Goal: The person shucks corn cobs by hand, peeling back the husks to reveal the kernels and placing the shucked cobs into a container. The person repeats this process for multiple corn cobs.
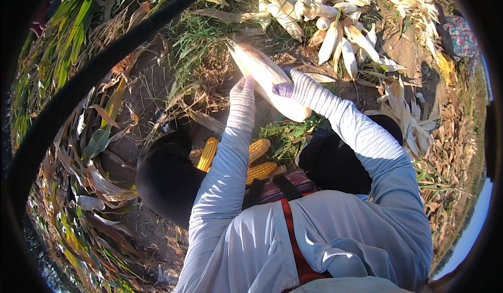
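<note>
An ear of corn in its pale husk [271, 81] is held out in front of me, slanting from upper left to lower right. My left hand [242, 94], in a whitish knit glove, grips its left side near the narrow tip. On the right side, toward the thick base, my gloved right hand [299, 86] is closed around it. Most of my fingers are hidden behind the ear. Below my forearms, several bare yellow corn cobs lie between my knees, among them one on the left [208, 154] and one on the right [258, 173].
Several husk-covered ears [332, 30] are heaped on the ground ahead to the right. Dry husks [412, 116] lie beside my right knee. Corn stalks and leaves [78, 77] line the left. A dark strap [106, 63] crosses the upper left view. Patterned cloth [461, 37] shows far right.
</note>
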Motion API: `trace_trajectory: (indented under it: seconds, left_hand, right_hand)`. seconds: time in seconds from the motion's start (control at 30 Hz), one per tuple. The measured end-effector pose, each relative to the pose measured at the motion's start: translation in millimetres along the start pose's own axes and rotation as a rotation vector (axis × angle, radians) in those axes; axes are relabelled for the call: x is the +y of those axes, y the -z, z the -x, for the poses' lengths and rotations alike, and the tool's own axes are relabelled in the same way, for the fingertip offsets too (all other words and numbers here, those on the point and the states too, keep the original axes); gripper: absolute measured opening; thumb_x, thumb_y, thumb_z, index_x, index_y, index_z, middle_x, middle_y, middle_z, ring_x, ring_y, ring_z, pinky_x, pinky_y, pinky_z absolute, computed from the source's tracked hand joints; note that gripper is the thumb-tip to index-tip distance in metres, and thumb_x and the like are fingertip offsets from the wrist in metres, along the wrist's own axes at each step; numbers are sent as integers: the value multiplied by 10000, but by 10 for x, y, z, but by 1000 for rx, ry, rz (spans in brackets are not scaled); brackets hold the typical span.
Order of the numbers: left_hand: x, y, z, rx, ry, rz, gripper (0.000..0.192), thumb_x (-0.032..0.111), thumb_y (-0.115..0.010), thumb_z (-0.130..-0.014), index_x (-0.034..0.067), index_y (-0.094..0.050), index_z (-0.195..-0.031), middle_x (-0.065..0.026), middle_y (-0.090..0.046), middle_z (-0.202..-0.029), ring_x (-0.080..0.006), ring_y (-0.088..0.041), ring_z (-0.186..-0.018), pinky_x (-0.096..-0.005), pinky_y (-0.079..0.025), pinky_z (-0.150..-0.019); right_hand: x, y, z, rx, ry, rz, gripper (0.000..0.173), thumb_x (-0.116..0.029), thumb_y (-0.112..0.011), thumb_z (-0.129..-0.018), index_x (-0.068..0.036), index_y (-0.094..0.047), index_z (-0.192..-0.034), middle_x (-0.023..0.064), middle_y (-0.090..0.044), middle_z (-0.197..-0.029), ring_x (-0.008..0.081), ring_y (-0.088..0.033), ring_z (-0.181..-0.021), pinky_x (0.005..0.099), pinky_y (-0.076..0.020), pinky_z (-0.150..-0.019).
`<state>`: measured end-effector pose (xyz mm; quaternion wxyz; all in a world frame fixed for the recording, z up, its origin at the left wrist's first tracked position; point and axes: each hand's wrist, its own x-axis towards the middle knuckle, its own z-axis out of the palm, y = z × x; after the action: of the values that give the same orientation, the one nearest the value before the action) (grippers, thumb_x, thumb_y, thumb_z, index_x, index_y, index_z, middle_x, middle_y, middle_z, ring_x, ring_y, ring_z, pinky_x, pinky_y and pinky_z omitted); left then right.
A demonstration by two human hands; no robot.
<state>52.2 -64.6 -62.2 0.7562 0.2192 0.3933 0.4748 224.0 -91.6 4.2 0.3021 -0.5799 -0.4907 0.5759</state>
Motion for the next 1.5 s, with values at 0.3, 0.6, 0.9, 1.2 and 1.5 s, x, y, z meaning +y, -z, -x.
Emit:
trace_trajectory:
  seconds: [0.3, 0.6, 0.9, 1.2, 1.5]
  left_hand:
    - [26, 171, -29, 177, 302, 26, 190, 242, -554, -910, 58, -572, -959, -63, -574, -655, -178, -540, -497, -313, -468, -430]
    - [206, -243, 94, 66, 148, -34, 411, 393, -630, -858, 105, -547, -1139, -61, -584, -915, -194, -572, -806, -373, -487, -684]
    - [186, -98, 92, -53, 80, 106, 580, 309, -689, -824, 13, -452, -1263, -115, -556, -1132, -219, -543, -1006, -345, -455, -886]
    - [83, -115, 59, -39, 67, 171, 569, 382, -650, -844, 14, -473, -1240, -116, -570, -1089, -220, -558, -964, -359, -476, -871]
    - [216, 111, -29, 238, 84, 99, 723, 622, -486, -852, 27, -472, -1262, -134, -598, -1112, -262, -597, -965, -385, -506, -861]
  right_hand:
    - [-71, -52, 71, 318, 67, 618, 829, -373, -786, -696, 63, -390, -1279, 227, -581, -1117, 283, -580, -1018, 337, -464, -883]
    - [93, -151, 68, 210, 202, 388, 731, -281, -775, -719, 2, -402, -1280, 192, -573, -1153, 301, -584, -1031, 368, -472, -887]
    - [96, 40, -176, 161, 66, 44, 487, -312, -570, -920, 11, -481, -1273, 96, -588, -1177, 165, -540, -1027, 299, -422, -918]
    - [411, 217, -261, 81, -217, -312, 363, -323, -540, -927, 2, -603, -1075, 57, -637, -856, 157, -575, -785, 286, -465, -746]
    - [371, 1236, -281, 739, 5, 899, 323, -309, -525, -929, -34, -602, -1081, 120, -650, -845, 246, -605, -782, 342, -463, -745]
